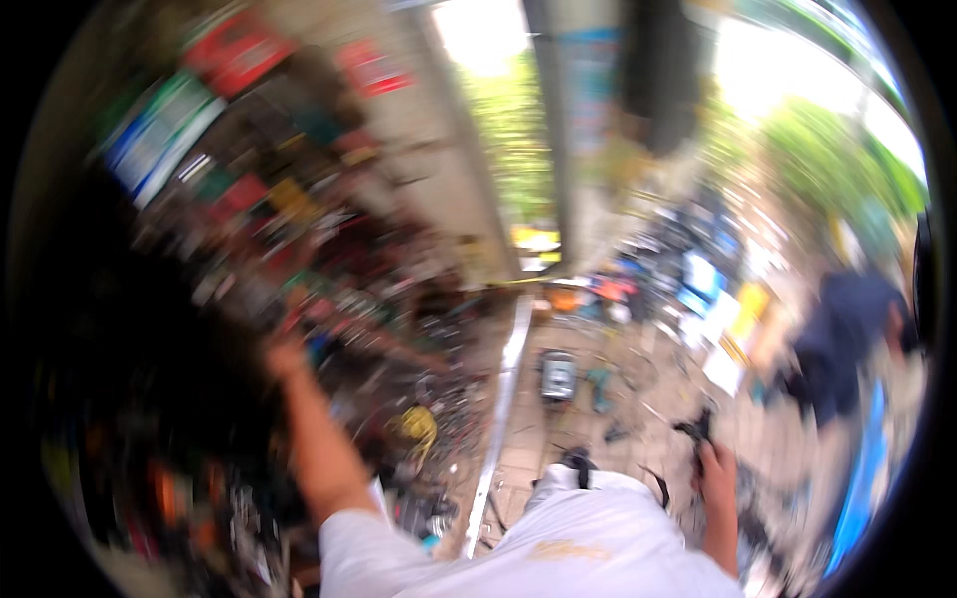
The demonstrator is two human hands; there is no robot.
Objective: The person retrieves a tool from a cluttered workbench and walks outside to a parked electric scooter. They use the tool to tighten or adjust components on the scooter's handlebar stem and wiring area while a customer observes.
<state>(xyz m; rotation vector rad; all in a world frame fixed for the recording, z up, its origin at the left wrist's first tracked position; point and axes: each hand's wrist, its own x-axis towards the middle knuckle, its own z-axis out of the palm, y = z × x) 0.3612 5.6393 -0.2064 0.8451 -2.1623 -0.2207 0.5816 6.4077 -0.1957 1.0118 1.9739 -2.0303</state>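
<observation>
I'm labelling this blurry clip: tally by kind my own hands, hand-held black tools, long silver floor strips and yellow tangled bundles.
Hands: 2 (left hand, right hand)
Hand-held black tool: 1
Silver floor strip: 1
Yellow tangled bundle: 1
Total: 5

The right grip (717,468) holds a black object (695,427) above the paved floor (525,448). The left grip (285,353) extends into blurred clutter (374,244); contact cannot be determined. A dark boxy device (558,377) lies near a pale strip (506,391). A person (845,334) in dark clothing is at right.
</observation>
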